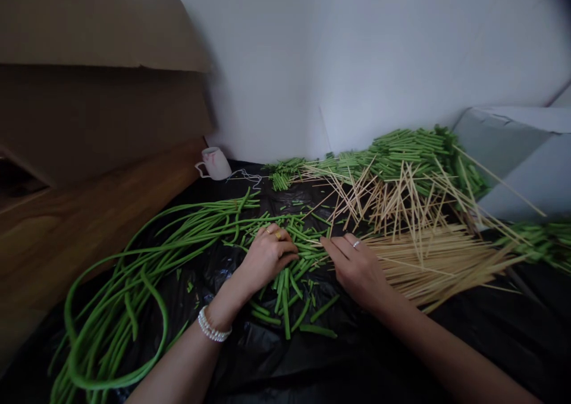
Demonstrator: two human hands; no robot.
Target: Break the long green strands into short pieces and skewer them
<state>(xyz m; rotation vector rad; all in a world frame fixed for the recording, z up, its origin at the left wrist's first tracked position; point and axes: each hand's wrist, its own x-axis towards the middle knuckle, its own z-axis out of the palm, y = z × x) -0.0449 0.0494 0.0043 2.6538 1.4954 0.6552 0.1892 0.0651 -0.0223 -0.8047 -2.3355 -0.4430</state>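
From the head view, the left hand [267, 255] lies palm-down on a scatter of cut bean pieces [288, 297], its grip curled over them; I cannot tell whether it pinches any. The right hand [359, 267] lies just beside it, fingers stretched flat and holding nothing, at the near end of the loose bamboo skewers [437, 258]. Uncut long beans [134, 273] loop away to the left across the black plastic sheet [276, 356], and skewered beans [414, 151] pile up by the wall. The risk I see is a pricked finger, with the skewers lying crisscrossed so close, or pieces sliding off on the slick, wrinkled plastic.
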